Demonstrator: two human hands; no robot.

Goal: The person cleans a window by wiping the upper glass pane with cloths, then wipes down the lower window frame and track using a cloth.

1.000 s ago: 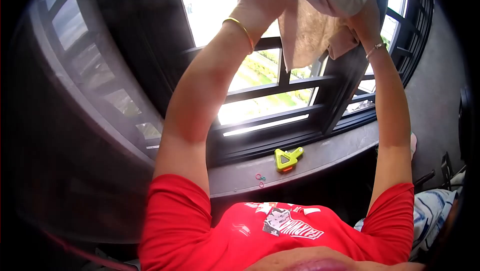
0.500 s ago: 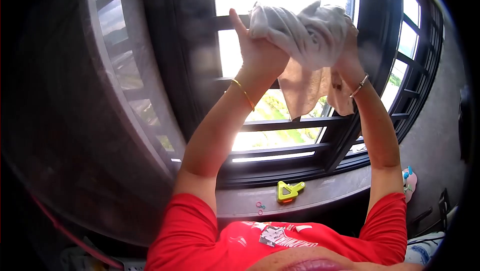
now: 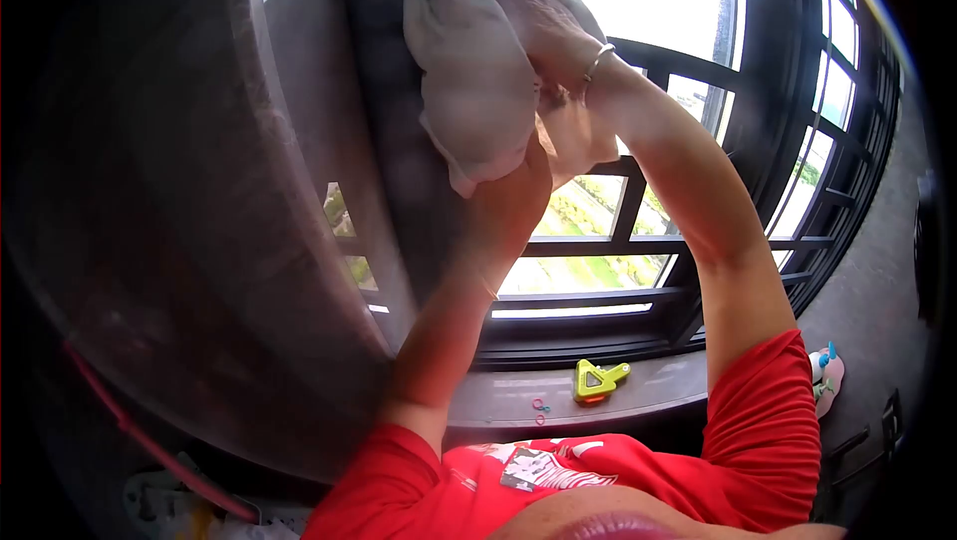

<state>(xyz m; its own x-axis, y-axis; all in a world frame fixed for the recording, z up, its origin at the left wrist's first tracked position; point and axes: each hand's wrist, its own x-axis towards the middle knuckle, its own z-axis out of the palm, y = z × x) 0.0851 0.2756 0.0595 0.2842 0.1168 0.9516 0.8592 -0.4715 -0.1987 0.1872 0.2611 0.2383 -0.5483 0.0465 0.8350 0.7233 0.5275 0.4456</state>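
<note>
A pale grey-white cloth is bunched up against the left side of the dark window frame. My right hand reaches across from the right and grips the upper part of the cloth, its fingertips partly lost in the folds. Below it, my left hand holds the lower part, its fingers mostly covered by fabric. A beige portion of cloth hangs behind my wrists, in front of the bright panes.
On the grey sill below lie a yellow-green triangular tool and several small coloured rings. Dark bars cross the window. A pink item with blue parts is at the right, and a red cord runs at lower left.
Both hands have moved left with the cloth, from in front of the panes to the left frame. My right hand is now higher, and my left hand has dropped lower.
</note>
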